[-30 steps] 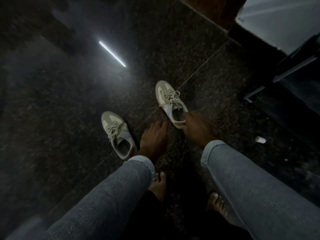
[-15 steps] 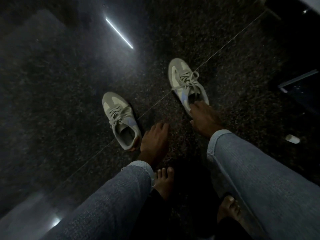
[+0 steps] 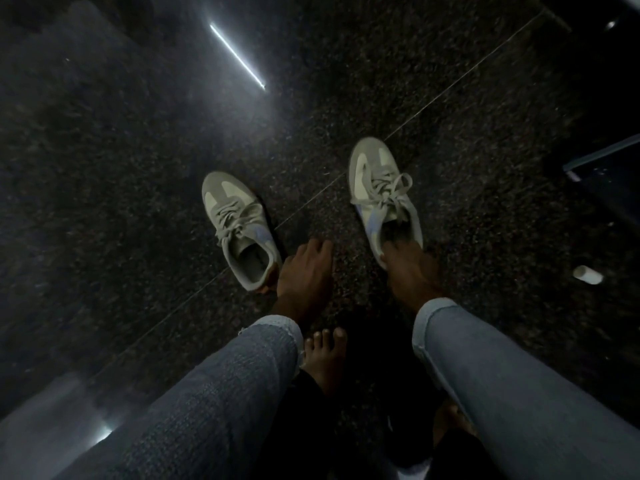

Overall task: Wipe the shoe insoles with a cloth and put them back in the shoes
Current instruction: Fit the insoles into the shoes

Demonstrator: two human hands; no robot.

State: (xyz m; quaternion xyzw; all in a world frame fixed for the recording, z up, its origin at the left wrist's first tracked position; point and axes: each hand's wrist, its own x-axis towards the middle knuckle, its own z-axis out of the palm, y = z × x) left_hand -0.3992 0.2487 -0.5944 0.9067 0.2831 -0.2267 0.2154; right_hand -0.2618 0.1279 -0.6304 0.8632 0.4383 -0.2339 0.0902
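Dark speckled stone floor point(image 3: 450, 98), polished, w/ a thin seam line running diagonally between the shoes. A bright white strip of light point(image 3: 237, 55) reflects off it at top; another glare patch at bottom left. Small white cylinder point(image 3: 587, 274) lies on the floor to the right, well apart from the shoes. Dark blue-edged object point(image 3: 609, 174) at right edge, too dim to identify.

Two pale grey lace-up sneakers, toes pointing away, soft fabric uppers w/ lighter panels and a light-blue side patch. Left shoe point(image 3: 239, 226) sits open, its dark inside visible; whether an insole lies in there, can't tell. Right shoe point(image 3: 381, 195) is near the right hand point(image 3: 412, 271), whose fingers reach into the heel opening; grip hidden, can't tell if pinching anything. Left hand point(image 3: 304, 271) hangs relaxed, fingers loosely together, just beside the left shoe's heel, holding nothing.

Both sleeves are light-blue denim. Bare toes point(image 3: 325, 344) show between the arms. No view of a cloth.
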